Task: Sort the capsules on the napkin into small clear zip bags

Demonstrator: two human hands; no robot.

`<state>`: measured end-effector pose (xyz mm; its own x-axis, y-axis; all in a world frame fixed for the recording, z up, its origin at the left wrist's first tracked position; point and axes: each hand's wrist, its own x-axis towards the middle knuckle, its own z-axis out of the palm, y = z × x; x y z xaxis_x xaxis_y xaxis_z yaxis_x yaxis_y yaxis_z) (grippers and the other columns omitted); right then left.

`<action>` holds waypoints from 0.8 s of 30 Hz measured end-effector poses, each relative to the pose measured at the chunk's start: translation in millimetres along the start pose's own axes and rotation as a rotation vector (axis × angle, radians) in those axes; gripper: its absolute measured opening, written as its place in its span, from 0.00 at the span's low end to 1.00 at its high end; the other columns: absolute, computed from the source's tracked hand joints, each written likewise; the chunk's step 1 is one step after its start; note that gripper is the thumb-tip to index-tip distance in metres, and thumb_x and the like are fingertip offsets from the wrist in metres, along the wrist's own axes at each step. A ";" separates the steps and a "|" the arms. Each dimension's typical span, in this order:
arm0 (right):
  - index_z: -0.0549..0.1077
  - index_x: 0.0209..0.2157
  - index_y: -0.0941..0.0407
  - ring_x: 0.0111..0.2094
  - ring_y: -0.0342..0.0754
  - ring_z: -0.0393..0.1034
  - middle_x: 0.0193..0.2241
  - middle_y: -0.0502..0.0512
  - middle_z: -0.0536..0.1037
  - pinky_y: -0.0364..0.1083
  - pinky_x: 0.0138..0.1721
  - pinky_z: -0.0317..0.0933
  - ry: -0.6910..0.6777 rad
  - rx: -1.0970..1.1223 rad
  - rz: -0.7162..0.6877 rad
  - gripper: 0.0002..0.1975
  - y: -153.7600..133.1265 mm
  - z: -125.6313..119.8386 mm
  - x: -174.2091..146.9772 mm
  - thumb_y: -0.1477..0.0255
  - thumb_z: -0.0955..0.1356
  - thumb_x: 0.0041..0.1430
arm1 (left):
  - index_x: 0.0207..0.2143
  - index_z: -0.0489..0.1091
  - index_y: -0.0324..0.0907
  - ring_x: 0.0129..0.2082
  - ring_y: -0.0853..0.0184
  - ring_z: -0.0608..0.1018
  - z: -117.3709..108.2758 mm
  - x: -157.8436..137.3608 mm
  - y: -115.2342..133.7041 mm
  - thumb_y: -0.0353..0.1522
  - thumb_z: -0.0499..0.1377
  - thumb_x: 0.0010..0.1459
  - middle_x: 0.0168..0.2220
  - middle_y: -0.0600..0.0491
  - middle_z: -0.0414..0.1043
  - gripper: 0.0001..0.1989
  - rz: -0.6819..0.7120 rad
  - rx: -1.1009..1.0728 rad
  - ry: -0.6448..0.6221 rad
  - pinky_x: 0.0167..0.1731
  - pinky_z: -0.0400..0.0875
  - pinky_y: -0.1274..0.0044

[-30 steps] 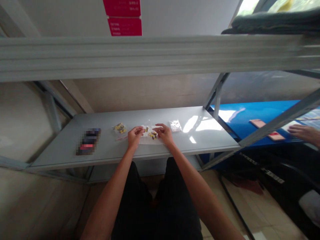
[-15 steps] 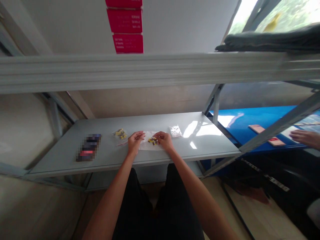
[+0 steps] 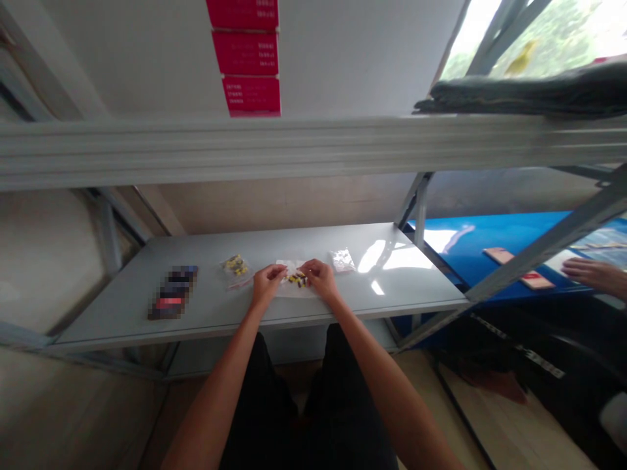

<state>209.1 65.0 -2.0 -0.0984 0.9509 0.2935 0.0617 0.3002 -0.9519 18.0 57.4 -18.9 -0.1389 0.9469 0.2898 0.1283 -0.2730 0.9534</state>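
Curling left hand (image 3: 267, 282) and right hand (image 3: 318, 278) beside yellow-and-black pieces (image 3: 298, 280) on white sheet (image 3: 294, 293). Cannot tell whether gripping anything.

The grey table (image 3: 206, 307) bears two bags (image 3: 341, 261), a sheet (image 3: 296, 292), a dark object (image 3: 172, 294).

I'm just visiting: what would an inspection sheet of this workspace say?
Surface: glossy light-grey board, reflecting light at right.
Job's things: small yellow-and-dark pieces on a thin pale sheet or bag; filled clear bag left, shiny packet right.
Clutter: pixelated object at far left, unidentifiable.
Hands: left hand and right hand at the pieces, fingers bent; grasp too small to tell.
Cables: nothing seen.
Surroundings: red boxes above; blue table and another person's hand at right.
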 end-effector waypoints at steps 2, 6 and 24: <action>0.75 0.31 0.57 0.19 0.42 0.66 0.25 0.51 0.77 0.42 0.22 0.59 0.000 0.035 -0.012 0.13 2.1 0.2 0.4 0.61 0.72 0.55 | 0.37 0.79 0.39 0.35 0.63 0.81 0.1 0.3 -1.2 0.41 0.68 0.52 0.36 0.48 0.82 0.15 0.009 0.026 -0.004 0.40 0.74 0.73; 0.75 0.32 0.57 0.22 0.41 0.65 0.29 0.52 0.77 0.42 0.24 0.60 0.044 0.031 -0.058 0.12 6.4 -1.0 1.6 0.61 0.71 0.55 | 0.37 0.80 0.39 0.36 0.62 0.81 -0.7 0.7 -1.7 0.40 0.67 0.52 0.37 0.48 0.82 0.14 0.035 0.083 -0.037 0.41 0.74 0.73; 0.67 0.49 0.55 0.25 0.48 0.71 0.28 0.54 0.82 0.44 0.31 0.61 0.523 -0.258 0.022 0.22 -15.1 -69.1 -9.0 0.56 0.68 0.59 | 0.46 0.76 0.42 0.52 0.56 0.76 -69.2 -15.0 20.7 0.25 0.53 0.61 0.49 0.44 0.76 0.16 0.459 0.827 -0.020 0.57 0.70 0.62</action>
<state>277.7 57.2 15.7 0.4052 0.8484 0.3406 0.3044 0.2261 -0.9253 -45.2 25.9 2.2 0.1137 0.7819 0.6129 0.8227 -0.4199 0.3831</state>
